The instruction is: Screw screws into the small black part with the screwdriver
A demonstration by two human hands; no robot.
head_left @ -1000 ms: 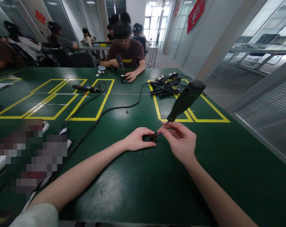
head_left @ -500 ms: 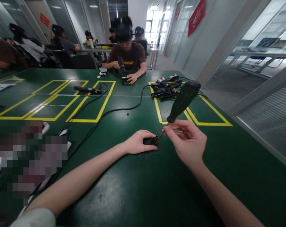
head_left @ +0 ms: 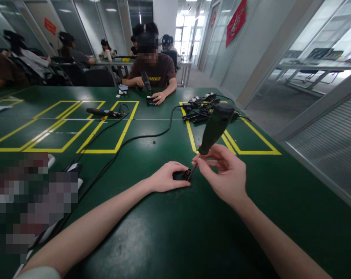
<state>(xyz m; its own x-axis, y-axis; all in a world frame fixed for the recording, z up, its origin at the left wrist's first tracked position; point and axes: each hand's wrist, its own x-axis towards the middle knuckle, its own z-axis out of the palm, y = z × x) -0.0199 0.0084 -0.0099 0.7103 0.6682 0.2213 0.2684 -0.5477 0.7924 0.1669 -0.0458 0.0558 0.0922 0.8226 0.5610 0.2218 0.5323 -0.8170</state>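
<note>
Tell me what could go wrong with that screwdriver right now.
The screwdriver is tilted, its tip down by the small black part, so it might slip and jab the left hand holding that part. The right hand pinches the shaft below the bulky handle, so the tool could wobble.

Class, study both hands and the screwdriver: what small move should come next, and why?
Probably a slight twist of the screwdriver by the right hand, which pinches its shaft: the tip seems to meet the small dark part, which the left hand holds.
</note>
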